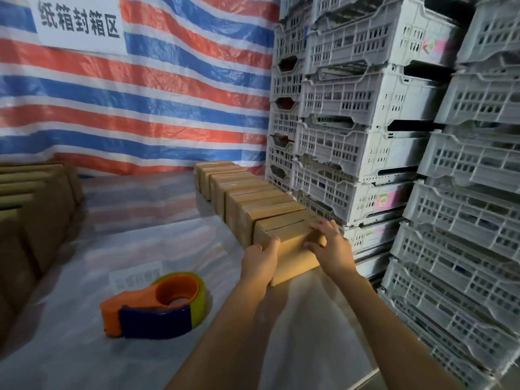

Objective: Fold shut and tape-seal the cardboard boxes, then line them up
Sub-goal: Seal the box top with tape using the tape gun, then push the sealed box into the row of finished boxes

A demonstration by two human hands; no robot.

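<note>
Printed in black on a white sign (80,22), far up and left of the grip: 纸箱封箱区. Hung on a red, white and blue striped tarp (157,88). Pink and green stickers on some of the grey crates (365,108) right of the grip, too blurred to read.

Reaching forward with both bare forearms, holding the nearest box (292,253) from either side. Left hand (260,261) clamped on the left near corner, fingers curled over the top edge. Right hand (332,249) on the right end, fingers spread and bent over the top, thumb pressed on the near face. Closed on top, with a seam along the flaps; resting on the pale floor sheet (84,347), touching the near end of a row of closed boxes (244,198) running away behind the grip, beside the crates.

Below and left of the grip, apart from both hands: an orange and blue tape dispenser (152,308) with a yellowish roll, lying on the sheet. Far left of the grip, more brown cardboard boxes (36,209) packed close together. Stacked in columns on the right, slotted crates, contents too dark to tell
</note>
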